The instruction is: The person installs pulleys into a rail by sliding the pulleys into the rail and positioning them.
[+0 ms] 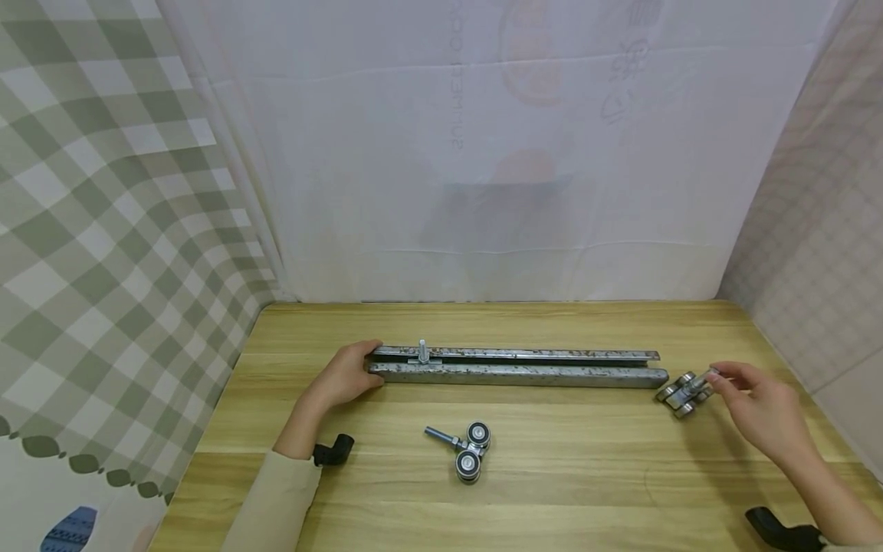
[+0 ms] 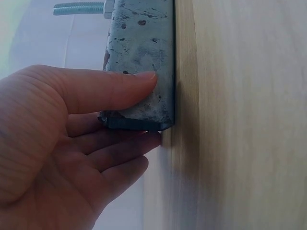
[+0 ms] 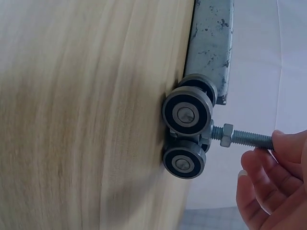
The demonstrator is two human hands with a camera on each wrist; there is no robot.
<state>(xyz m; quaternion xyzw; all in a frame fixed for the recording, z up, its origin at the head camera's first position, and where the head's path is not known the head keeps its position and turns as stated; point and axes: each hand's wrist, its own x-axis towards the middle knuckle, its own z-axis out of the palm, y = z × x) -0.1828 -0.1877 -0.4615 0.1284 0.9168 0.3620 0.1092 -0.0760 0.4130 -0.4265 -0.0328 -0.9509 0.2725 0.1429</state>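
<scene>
Head view: the left hand [image 1: 348, 374] grips one end of the rail [image 1: 524, 378], which runs from that grip across the table [image 1: 566, 491] towards the right hand [image 1: 762, 410]. The right hand pinches the stem [image 3: 249, 139] of a trolley [image 1: 679, 395] between thumb and fingertips. The trolley's wheels [image 3: 186, 115] are ahead of that grip, just beside the rail's far end from the left hand; whether they touch it I cannot tell. A nut [image 3: 227, 135] sits on the stem between the right fingertips and the wheels.

In the left wrist view, the thumb [image 2: 112, 90] lies flat on the rail's face, with fingers behind and beyond its end. A bolt [image 1: 423, 351] stands upright from the rail's slot, near the left grip. A second trolley [image 1: 467, 463] lies on the table between the two grips, nearer the person than the rail, its stem pointing to the left hand's side.
</scene>
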